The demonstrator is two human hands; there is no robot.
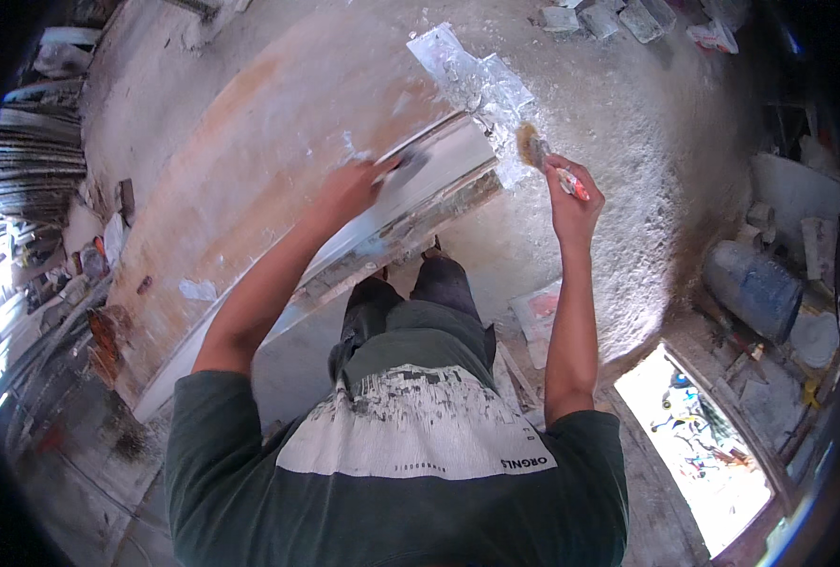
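My right hand (pixel 576 203) is closed round the handle of a paintbrush (pixel 531 148) with tan bristles. The brush head hovers by a crumpled, whitish plastic sheet (pixel 477 80) near the end of a long white moulding (pixel 448 156). Over that moulding, my left hand (pixel 352 191) grips a small, flat grey tool (pixel 414 164), blurred and partly covered by the fingers. The moulding runs slantwise from lower left to upper right along the near edge of a wide, stained work surface (pixel 278 123).
Stacks of long strips (pixel 33 161) line the left side. To the right lie a blue drum (pixel 753 288) and assorted clutter. Several pale blocks (pixel 647 19) sit at the far right. Bright light comes through an opening (pixel 694 444) at lower right.
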